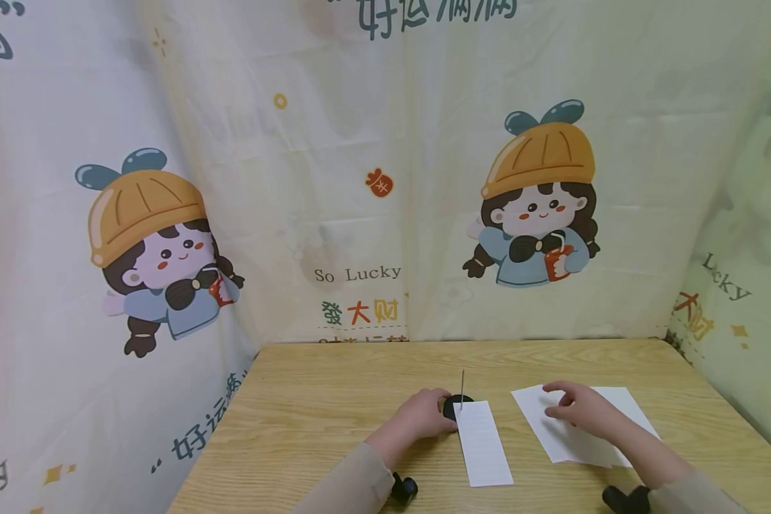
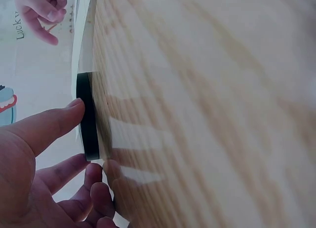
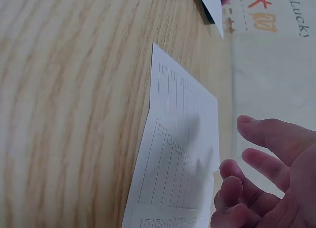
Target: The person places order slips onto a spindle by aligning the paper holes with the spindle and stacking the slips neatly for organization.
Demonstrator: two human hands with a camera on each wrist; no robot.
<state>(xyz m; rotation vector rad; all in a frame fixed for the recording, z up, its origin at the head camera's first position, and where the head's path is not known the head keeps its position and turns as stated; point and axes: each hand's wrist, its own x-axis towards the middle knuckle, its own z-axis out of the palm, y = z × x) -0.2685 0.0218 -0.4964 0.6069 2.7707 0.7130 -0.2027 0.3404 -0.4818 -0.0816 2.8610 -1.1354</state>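
A spike file with a round black base (image 1: pixel 449 410) and a thin upright metal spike (image 1: pixel 462 384) stands on the table. My left hand (image 1: pixel 426 414) grips the base by its edge, thumb on one side and fingers round the other, as the left wrist view shows. One narrow lined paper slip (image 1: pixel 485 450) is at the spike's foot, its far end over the base and the rest stretching towards me. To the right, my right hand (image 1: pixel 585 409) hovers over several white paper sheets (image 1: pixel 540 421), fingers loosely bent and holding nothing. Printed lines and small boxes mark the sheets (image 3: pixel 173 114).
The wooden table (image 1: pixel 334 378) runs back to a hanging printed cloth (image 1: pixel 437 214), which also closes off the left and right sides. Black wrist devices (image 1: pixel 405 489) sit at both cuffs, low over the tabletop.
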